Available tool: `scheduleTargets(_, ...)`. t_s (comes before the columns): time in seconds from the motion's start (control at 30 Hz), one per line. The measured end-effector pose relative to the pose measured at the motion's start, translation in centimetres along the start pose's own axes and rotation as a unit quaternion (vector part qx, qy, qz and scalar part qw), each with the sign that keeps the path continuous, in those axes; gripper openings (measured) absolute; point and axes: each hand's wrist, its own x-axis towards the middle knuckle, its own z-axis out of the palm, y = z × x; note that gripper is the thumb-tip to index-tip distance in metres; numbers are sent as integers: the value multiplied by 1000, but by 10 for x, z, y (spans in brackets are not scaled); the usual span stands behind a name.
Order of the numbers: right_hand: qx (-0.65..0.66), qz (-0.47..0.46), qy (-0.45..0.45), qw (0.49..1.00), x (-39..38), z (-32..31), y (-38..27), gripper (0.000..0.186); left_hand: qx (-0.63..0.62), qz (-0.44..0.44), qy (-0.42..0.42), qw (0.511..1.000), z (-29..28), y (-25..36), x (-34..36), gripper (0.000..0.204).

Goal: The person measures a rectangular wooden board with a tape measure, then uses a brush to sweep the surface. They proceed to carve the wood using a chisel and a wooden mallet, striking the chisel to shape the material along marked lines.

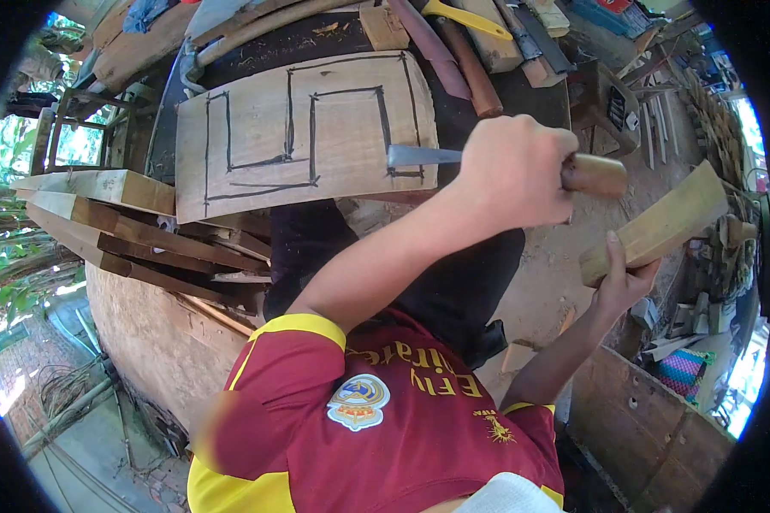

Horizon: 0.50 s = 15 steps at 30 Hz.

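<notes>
My left hand (518, 162) is closed around a chisel (423, 156), its wooden handle sticking out to the right of the fist. The steel blade points left over the right part of a pale wooden board (261, 128), with its tip beside a black line near the lower right corner. Whether the tip touches the wood, I cannot tell. Thick black lines drawn on the board form an angular, stepped outline. Out to the right, my right hand (626, 278) grips a thick wooden block (663, 224), raised and tilted, apart from the chisel handle.
Behind the board lie a yellow-handled tool (466, 17), a wooden handle (470, 68) and several offcuts. Pointed wooden pieces (115, 218) are stacked at the left. A wooden box (603, 107) stands at the far right, and a large wooden panel (646, 427) at the lower right.
</notes>
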Motion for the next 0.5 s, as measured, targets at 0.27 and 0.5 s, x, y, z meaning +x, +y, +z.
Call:
scheduleTargets(0.27,-53,-39,-40,997,-21,-3,12,65,-67,20,40,997,4,14,17,17)
scheduleTargets(0.5,-72,-39,-23,996,-24,-6,-11,71,-80,-20,88,993,-1,10,27,17)
